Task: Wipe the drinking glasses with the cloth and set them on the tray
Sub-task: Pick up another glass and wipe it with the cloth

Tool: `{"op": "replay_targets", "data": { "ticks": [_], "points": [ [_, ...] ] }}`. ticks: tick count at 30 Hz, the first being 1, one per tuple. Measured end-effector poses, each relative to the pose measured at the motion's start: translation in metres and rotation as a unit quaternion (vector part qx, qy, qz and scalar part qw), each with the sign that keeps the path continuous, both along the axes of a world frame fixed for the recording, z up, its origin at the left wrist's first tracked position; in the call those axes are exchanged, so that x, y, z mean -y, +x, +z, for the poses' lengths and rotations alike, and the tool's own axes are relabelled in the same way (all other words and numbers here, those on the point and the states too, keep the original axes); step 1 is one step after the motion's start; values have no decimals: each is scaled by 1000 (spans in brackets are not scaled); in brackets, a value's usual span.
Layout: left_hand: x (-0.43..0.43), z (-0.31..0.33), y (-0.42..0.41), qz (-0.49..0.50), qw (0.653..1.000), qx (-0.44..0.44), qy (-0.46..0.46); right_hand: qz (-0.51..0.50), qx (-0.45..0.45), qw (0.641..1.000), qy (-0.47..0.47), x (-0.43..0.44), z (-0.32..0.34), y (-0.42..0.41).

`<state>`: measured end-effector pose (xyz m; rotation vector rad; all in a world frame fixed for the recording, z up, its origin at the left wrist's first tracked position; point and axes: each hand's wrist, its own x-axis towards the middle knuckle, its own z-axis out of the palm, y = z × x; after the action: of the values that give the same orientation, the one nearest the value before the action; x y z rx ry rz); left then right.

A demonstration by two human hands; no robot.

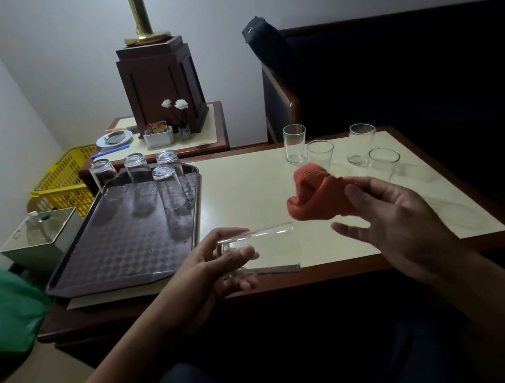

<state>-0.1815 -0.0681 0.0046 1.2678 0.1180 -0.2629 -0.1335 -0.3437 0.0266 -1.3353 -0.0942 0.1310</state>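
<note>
While the left hand grips a glass lying sideways above the near edge of the table, the right hand holds the orange cloth bunched near the glass's open mouth, its lower fingers spread loose. Four upturned glasses stand at the far end of the dark tray on the left. Four upright glasses wait on the table's right side.
</note>
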Motion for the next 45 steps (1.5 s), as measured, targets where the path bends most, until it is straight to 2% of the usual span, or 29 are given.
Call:
{"op": "replay_targets", "data": {
  "ticks": [2, 5, 7, 9, 11, 13, 17, 19, 22, 25, 30, 33, 35, 37, 40, 41, 43, 45],
  "points": [
    [5, 1, -2, -16, 1000, 0, -1, 60, 69, 990, -108, -4, -3, -8],
    [8, 5, -5, -51, 998, 8, 39, 135, 187, 922, -310, -5, -6, -16],
    [9, 7, -8, -72, 995, 20, 72, 136, 210, 903, -350, -5, -4, -18],
    [9, 9, -10, -82, 990, 37, 104, 120, 181, 921, -325, -5, -2, -21],
    [9, 10, -11, -86, 984, 54, 144, 98, 174, 922, -331, -6, -1, -21],
    [10, 12, -11, -81, 979, 63, 175, 106, 174, 911, -359, -5, -1, -20],
    [10, 12, -12, -78, 978, 63, 181, 136, 189, 872, -430, -1, -2, -17],
    [11, 10, -13, -90, 976, 66, 187, 140, 183, 888, -399, -2, -5, -16],
    [11, 8, -13, -105, 969, 85, 207, 136, 124, 936, -299, -1, -5, -13],
    [8, 6, -11, -96, 967, 83, 219, 121, 92, 940, -304, 6, -7, -5],
    [5, 5, -8, -88, 970, 49, 219, -81, 181, 896, -396, 16, -14, 8],
    [7, 0, -7, -103, 968, 35, 226, -116, 234, 871, -416, 12, -12, 3],
    [12, -6, -6, -101, 972, 32, 212, -83, 258, 877, -397, 3, -9, -7],
    [17, -11, -6, -67, 986, 14, 153, 8, 275, 875, -397, -9, -10, -19],
    [17, -17, -3, 3, 998, -6, 67, 150, 325, 822, -443, -19, -16, -30],
    [16, -17, -3, 15, 998, -8, 58, 159, 343, 815, -440, -20, -18, -30],
    [14, -17, -3, 22, 999, -9, 49, 140, 347, 834, -405, -19, -19, -27],
    [11, -14, -4, -1, 997, 4, 77, 127, 347, 837, -403, -15, -20, -21]
  ]
}}
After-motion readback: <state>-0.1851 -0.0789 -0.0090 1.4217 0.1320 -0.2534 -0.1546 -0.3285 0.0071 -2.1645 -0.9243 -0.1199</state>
